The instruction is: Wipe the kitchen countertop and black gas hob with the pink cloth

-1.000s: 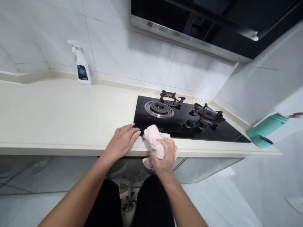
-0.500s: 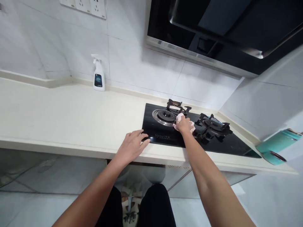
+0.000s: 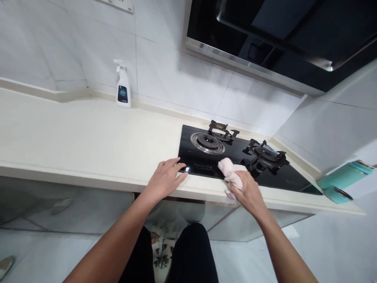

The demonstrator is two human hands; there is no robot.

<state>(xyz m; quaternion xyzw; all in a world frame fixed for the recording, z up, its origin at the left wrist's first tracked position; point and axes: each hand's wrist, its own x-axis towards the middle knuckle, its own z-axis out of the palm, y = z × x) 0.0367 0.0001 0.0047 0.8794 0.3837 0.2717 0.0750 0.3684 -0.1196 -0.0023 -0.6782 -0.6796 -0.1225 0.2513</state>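
A crumpled pale pink cloth [image 3: 231,169] is gripped in my right hand [image 3: 249,192], above the front edge of the black glass gas stove [image 3: 200,165]. Part of the cloth hangs down past that edge. My left hand [image 3: 165,179] lies on the counter at the stove's front left corner, fingers spread, fingertips touching the glass rim. On the stove's left side, the round burner [image 3: 207,142] is bare, and its pan support [image 3: 222,129] sits behind it, near the wall. The right burner [image 3: 265,153] has its black pan support over it.
A white spray bottle [image 3: 123,88] stands against the tiled wall on the cream counter [image 3: 73,133]. Overhead hangs a dark range hood [image 3: 265,51]. Teal canisters [image 3: 343,177] are at the counter's right end.
My right hand has pulled the cloth from beside the left burner toward the stove's front edge. The left hand keeps its place. The camera view has shifted slightly.
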